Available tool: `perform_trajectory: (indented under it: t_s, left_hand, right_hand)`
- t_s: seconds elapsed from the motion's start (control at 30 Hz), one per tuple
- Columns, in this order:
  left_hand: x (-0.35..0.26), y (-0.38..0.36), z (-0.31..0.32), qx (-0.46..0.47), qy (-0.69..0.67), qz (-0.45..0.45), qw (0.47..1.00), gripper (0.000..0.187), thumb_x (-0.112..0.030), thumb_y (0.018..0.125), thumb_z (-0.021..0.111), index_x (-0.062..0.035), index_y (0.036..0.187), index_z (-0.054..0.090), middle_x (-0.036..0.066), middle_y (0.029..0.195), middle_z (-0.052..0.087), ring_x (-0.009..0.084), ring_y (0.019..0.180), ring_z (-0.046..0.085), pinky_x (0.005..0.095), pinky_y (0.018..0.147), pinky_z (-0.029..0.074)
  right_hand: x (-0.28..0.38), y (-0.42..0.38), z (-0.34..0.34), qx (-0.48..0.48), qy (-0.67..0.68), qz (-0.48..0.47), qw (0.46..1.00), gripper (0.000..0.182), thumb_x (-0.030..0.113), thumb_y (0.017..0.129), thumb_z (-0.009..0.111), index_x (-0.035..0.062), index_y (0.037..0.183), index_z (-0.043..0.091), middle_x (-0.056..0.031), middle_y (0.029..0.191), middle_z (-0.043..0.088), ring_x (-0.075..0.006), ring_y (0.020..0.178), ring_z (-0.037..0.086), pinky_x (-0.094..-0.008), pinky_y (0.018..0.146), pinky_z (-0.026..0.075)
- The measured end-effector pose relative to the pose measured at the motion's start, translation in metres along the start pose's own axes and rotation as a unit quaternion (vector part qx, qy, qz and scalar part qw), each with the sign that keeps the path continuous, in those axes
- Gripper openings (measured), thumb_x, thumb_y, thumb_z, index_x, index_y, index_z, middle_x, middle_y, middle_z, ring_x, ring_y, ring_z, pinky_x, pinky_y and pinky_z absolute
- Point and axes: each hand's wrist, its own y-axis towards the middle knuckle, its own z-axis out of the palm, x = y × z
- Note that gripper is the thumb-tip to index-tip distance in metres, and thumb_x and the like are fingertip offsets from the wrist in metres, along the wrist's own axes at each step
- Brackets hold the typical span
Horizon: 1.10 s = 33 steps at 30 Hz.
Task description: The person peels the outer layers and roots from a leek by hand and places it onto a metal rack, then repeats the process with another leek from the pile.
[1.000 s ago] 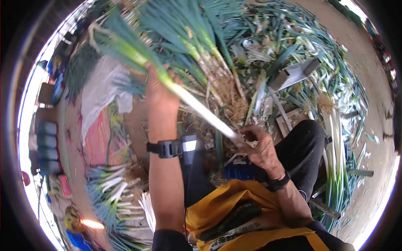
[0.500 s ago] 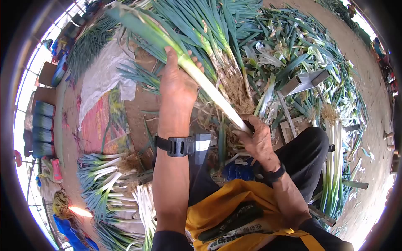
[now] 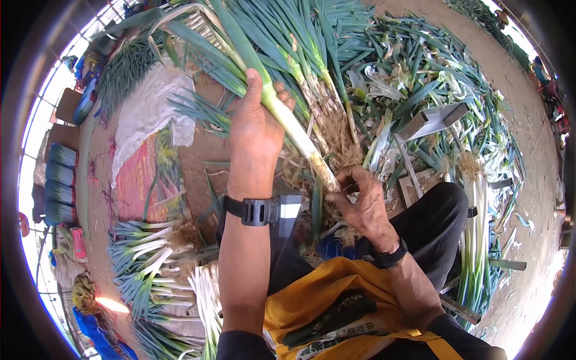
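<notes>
A single long green onion (image 3: 294, 123) slants across the middle of the head view, green leaves at upper left and pale stalk running down to the right. My left hand (image 3: 259, 120) is wrapped round it where white turns to green, thumb on top. At its brown-stained lower end, my right hand (image 3: 360, 201) is closed with thumb and forefinger on the stalk. Some pale roots (image 3: 348, 236) show just below the right hand. Behind the stalk lies a bundle of untrimmed green onions (image 3: 330, 111) with soil-covered roots.
Loose stripped leaves (image 3: 420, 66) are heaped at upper right, around a metal bracket (image 3: 433, 122). Cleaned green onions (image 3: 153, 264) lie in rows at lower left. More white stalks (image 3: 477, 222) stand beside my right knee (image 3: 441, 210). A white sheet (image 3: 153, 111) covers ground at left.
The stalk's lower end has shifted a little left and now shows brown stains where it looked clean white. My right hand has moved slightly down with it. Roots now show below that hand.
</notes>
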Motion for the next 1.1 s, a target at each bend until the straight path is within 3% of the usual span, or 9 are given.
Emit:
perform_trajectory:
  t_s: [0.1, 0.3, 0.5, 0.6, 0.67, 0.83, 0.93, 1.1]
  left_hand:
    - [0.002, 0.002, -0.002, -0.022, -0.017, 0.013, 1.000, 0.035, -0.032, 0.090, 0.069, -0.0080, 0.104, 0.047, 0.009, 0.080, 0.055, 0.0214, 0.072, 0.051, 0.0364, 0.065, 0.043]
    - [0.006, 0.001, -0.004, -0.056, -0.019, 0.003, 0.998, 0.033, -0.031, 0.088, 0.072, -0.0073, 0.100, 0.052, 0.010, 0.080, 0.057, 0.0207, 0.071, 0.053, 0.0351, 0.063, 0.044]
    - [0.009, -0.001, -0.004, -0.051, 0.004, 0.017, 0.999, 0.031, -0.031, 0.089, 0.070, -0.0063, 0.097, 0.053, 0.009, 0.077, 0.058, 0.0206, 0.067, 0.055, 0.0346, 0.060, 0.045]
    - [0.010, -0.002, -0.003, -0.047, 0.000, 0.012, 0.999, 0.031, -0.031, 0.090, 0.070, -0.0063, 0.097, 0.053, 0.010, 0.077, 0.058, 0.0206, 0.066, 0.054, 0.0344, 0.059, 0.045]
    - [0.010, -0.002, -0.003, -0.050, 0.027, 0.003, 0.998, 0.033, -0.036, 0.092, 0.065, -0.0095, 0.106, 0.049, 0.009, 0.080, 0.051, 0.0198, 0.072, 0.049, 0.0330, 0.064, 0.044]
    - [0.008, -0.001, 0.001, -0.076, 0.025, 0.011, 0.997, 0.034, -0.036, 0.092, 0.065, -0.0093, 0.106, 0.049, 0.009, 0.081, 0.051, 0.0202, 0.073, 0.048, 0.0337, 0.065, 0.044]
    - [0.010, -0.002, 0.001, -0.097, 0.022, 0.019, 0.995, 0.034, -0.036, 0.092, 0.065, -0.0092, 0.104, 0.050, 0.009, 0.082, 0.052, 0.0206, 0.074, 0.048, 0.0342, 0.065, 0.044]
    - [0.013, 0.002, -0.006, -0.079, 0.032, 0.017, 0.996, 0.033, -0.036, 0.091, 0.067, -0.0088, 0.101, 0.051, 0.009, 0.082, 0.052, 0.0207, 0.073, 0.048, 0.0346, 0.065, 0.044]
  right_hand:
    - [0.001, 0.000, 0.008, -0.037, -0.034, -0.023, 0.998, 0.033, 0.001, 0.066, 0.078, 0.0043, 0.088, 0.054, -0.0098, 0.074, 0.054, -0.0281, 0.070, 0.058, -0.0377, 0.063, 0.047]
    - [0.003, -0.001, 0.011, -0.041, -0.080, -0.024, 0.996, 0.031, 0.001, 0.066, 0.077, 0.0051, 0.084, 0.052, -0.0100, 0.074, 0.054, -0.0293, 0.068, 0.057, -0.0384, 0.061, 0.046]
    - [0.005, 0.000, 0.007, 0.018, -0.007, 0.032, 0.999, 0.025, -0.002, 0.067, 0.074, 0.0035, 0.078, 0.052, -0.0127, 0.072, 0.055, -0.0336, 0.065, 0.057, -0.0391, 0.058, 0.045]
    - [-0.001, -0.003, 0.007, 0.014, -0.011, -0.010, 1.000, 0.022, -0.004, 0.067, 0.072, 0.0026, 0.076, 0.053, -0.0138, 0.071, 0.054, -0.0343, 0.066, 0.057, -0.0394, 0.059, 0.045]
    - [0.000, -0.006, 0.008, 0.001, -0.015, -0.041, 0.999, 0.021, -0.004, 0.068, 0.071, 0.0023, 0.076, 0.053, -0.0141, 0.071, 0.054, -0.0344, 0.067, 0.057, -0.0401, 0.060, 0.045]
    - [0.004, -0.006, 0.007, -0.031, -0.008, -0.097, 0.995, 0.022, -0.004, 0.069, 0.071, 0.0023, 0.081, 0.054, -0.0137, 0.073, 0.054, -0.0340, 0.069, 0.057, -0.0415, 0.062, 0.046]
    - [0.012, 0.001, 0.003, -0.076, -0.026, -0.050, 0.996, 0.028, -0.001, 0.068, 0.074, 0.0037, 0.088, 0.054, -0.0128, 0.076, 0.054, -0.0332, 0.070, 0.057, -0.0411, 0.063, 0.046]
    - [0.006, 0.006, 0.006, -0.005, -0.039, -0.024, 0.999, 0.032, 0.003, 0.068, 0.077, 0.0057, 0.088, 0.052, -0.0125, 0.078, 0.053, -0.0323, 0.069, 0.056, -0.0393, 0.061, 0.044]
